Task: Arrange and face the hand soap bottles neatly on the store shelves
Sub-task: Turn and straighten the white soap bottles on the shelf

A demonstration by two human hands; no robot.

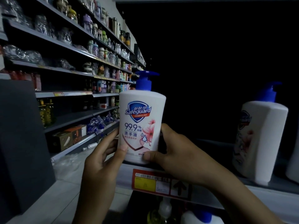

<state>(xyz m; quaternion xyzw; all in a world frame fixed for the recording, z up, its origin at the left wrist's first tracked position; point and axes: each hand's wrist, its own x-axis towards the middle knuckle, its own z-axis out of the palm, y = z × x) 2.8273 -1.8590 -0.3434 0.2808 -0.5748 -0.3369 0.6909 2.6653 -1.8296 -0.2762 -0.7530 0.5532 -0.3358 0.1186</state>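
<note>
Far left: dark panel (21,143), blank, can't tell what it is. Behind it the aisle shelves (72,92) run off toward 11 o'clock, stock too small and dim to name. Left hand (103,152): thumb flat on the lower front of the soap bottle (142,123), fingers curled round its left side and out of sight behind it. Bottle is upright, long axis 12-to-6, label square to camera, blue pump on top, and its body rises toward 12 o'clock from both hands. Right hand (174,152) mirrors the grip: thumb on the lower front corner, fingers wrapped round the right side and back. Both hands are equally near, low on the body. Base is level with the shelf (242,191) front lip, directly above the red-and-yellow price tag (155,183). Can't tell whether it is seated or just hovering, since the thumbs and lip cover the bottom edge. My read: set it down and push it back toward 12. Shelf interior is black, depth unreadable. At 3 o'clock, well apart, the second bottle (260,139) stands with its label turned toward 9, so it probably needs rotating. A white shape beyond it is cut by the frame edge. Below at 5 o'clock, another pump bottle (200,217) is only partly in view.
</note>
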